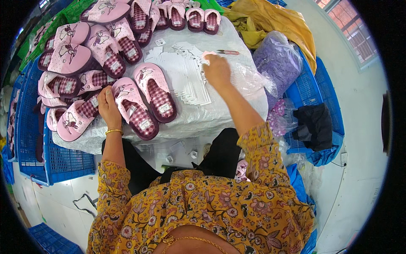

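A pair of pink slippers (146,122) with plaid insoles and white labels lies before me, toes pointing away. My left hand (109,108) rests at its left side, fingers stretched out and touching the nearer slipper's edge. Beside that hand lies another pink slipper (76,120) turned on its side. My right hand (218,71) is over the far right of the spread white label sheets (186,80). Its fingers are bent together at a small pale pink piece (207,55); the fingertips are partly hidden. Just beyond it lie thread snips (228,52) with reddish handles.
Pink slippers (72,55) are heaped at the table's left, with more lined up along the far edge. Blue crates (69,163) stand at the left. Rightward are a clear bag of purple stuff (277,63), a yellow cloth (270,21) and a black cloth (313,127) on blue crates.
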Demonstrator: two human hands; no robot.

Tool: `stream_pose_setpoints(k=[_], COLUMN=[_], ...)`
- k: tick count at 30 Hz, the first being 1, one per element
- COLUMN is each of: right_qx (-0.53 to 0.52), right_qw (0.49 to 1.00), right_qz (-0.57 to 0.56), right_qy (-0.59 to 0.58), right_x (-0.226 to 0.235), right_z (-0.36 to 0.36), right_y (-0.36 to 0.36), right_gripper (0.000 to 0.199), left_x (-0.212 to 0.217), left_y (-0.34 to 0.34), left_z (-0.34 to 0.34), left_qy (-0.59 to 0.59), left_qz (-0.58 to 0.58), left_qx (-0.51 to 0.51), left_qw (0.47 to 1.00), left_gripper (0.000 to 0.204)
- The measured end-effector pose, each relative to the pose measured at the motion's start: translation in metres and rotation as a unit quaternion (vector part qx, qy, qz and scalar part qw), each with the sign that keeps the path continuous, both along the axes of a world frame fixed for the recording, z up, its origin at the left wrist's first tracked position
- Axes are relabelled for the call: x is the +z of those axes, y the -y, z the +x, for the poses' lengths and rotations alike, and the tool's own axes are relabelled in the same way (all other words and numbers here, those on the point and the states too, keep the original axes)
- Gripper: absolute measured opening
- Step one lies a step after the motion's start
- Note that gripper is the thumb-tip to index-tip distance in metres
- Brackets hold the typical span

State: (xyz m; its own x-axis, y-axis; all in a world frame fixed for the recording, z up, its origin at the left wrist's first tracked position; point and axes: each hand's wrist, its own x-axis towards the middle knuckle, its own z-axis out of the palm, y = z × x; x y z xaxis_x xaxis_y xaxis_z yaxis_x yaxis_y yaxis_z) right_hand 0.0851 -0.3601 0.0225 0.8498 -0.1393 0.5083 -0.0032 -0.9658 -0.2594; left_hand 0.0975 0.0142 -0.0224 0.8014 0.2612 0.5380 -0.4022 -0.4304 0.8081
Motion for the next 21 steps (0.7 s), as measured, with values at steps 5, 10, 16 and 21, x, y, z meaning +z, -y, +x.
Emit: stream_pose_setpoints(k=[5, 10, 16, 21], right_qx=[-0.081, -0.049, -0.041, -0.049], right_qw=[0.963, 0.933, 0.978, 0.97], right_qz=[-0.154, -0.23, -0.185, -0.15], right_qy=[-0.205, -0.274, -0.09, -0.182], right_x=[0.0, -0.008, -0.031, -0.025], right_z=[0.036, 0.046, 0.036, 0.043], right_y=[0.05, 0.056, 0.066, 0.062], right_gripper=[0.031, 0.026, 0.027, 0.023], left_x=[-0.003, -0.002, -0.01, -0.006], left_y=[-0.002, -0.002, -0.004, -0.002], left_z=[0.001, -0.001, 0.004, 0.003], left_qy=[-0.008, -0.008, -0.002, -0.012], left_qz=[-0.017, -0.006, -0.022, -0.014], left_qx=[0.001, 0.006, 0.007, 0.011], left_qw=[1.0, 1.0, 1.0, 1.0], left_gripper=[0.026, 0.027, 0.028, 0.028])
